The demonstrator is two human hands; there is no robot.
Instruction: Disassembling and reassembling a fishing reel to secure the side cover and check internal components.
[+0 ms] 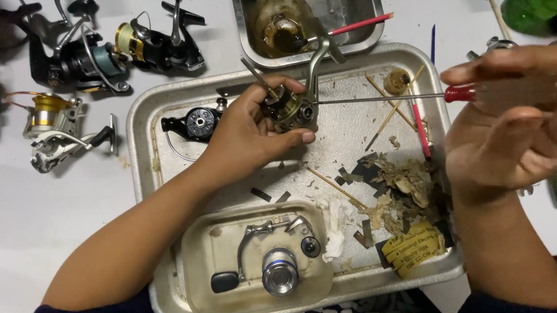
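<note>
My left hand [251, 126] grips a partly stripped fishing reel body [292, 109] over a large metal tray [142, 113]; the reel's silver handle arm sticks upward. My right hand [519, 119] holds a red-handled screwdriver [461, 93] whose long thin shaft runs left, its tip at the side of the reel body. Below my left hand, a clear plastic dish [195, 261] in the tray holds a reel spool and bail parts [280, 269].
A black reel side cover [197, 120] lies in the tray at left. Torn paper, dark scraps and wooden sticks [406, 183] litter the tray's right side. A smaller steel pan [242, 19] with oily parts sits behind. Several spinning reels [91, 58] lie on the white table at left.
</note>
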